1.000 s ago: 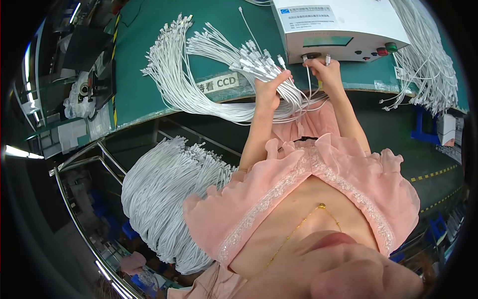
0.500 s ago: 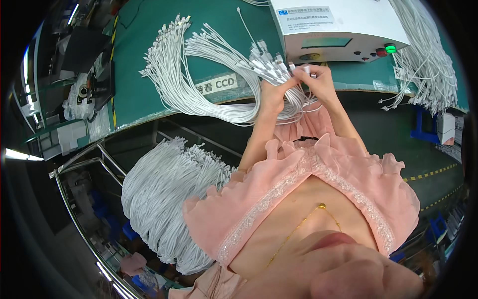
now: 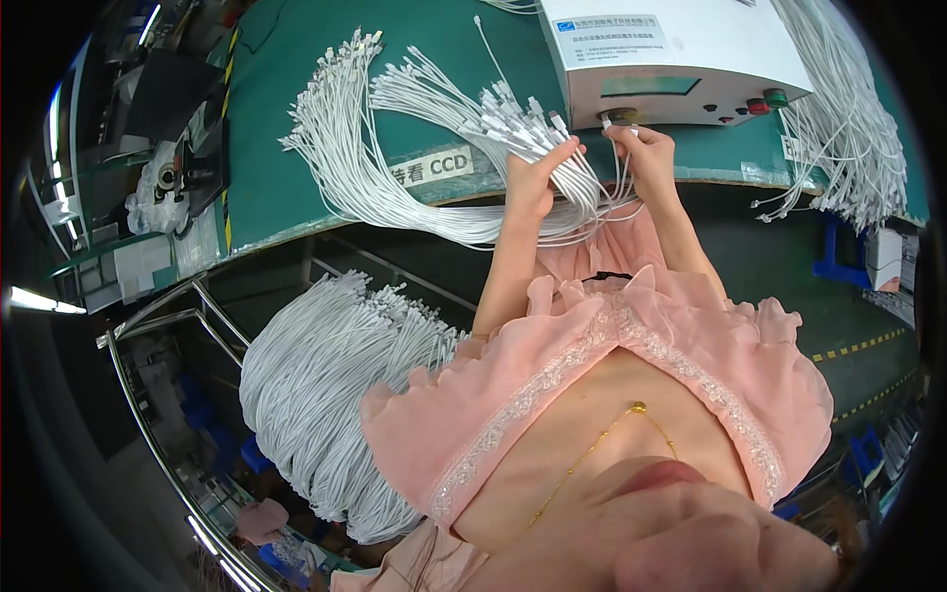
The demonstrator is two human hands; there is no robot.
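My left hand (image 3: 533, 183) is closed around a bundle of white cables (image 3: 523, 123), whose plugs fan out above the thumb. To its right, my right hand (image 3: 646, 158) pinches a white cable plug (image 3: 608, 120) just below the front of a white tester box (image 3: 681, 84). The plug's tip points at the round socket (image 3: 619, 114) on the box; whether it touches cannot be made out. Cable lengths hang below both hands and curve left across the bench edge. The box has a small screen, a red button and a green button, which looks unlit.
More white cables (image 3: 335, 109) lie looped on the green bench (image 3: 266, 178) at the left. Another bunch (image 3: 858, 128) hangs over the bench edge at the right. A large cable heap (image 3: 326, 405) rests by a metal rail (image 3: 123, 370) at the lower left.
My right hand has drawn away from the bundle to the right, with a plug up near the tester's socket. My left hand has shifted slightly left. The green button's light has gone off.
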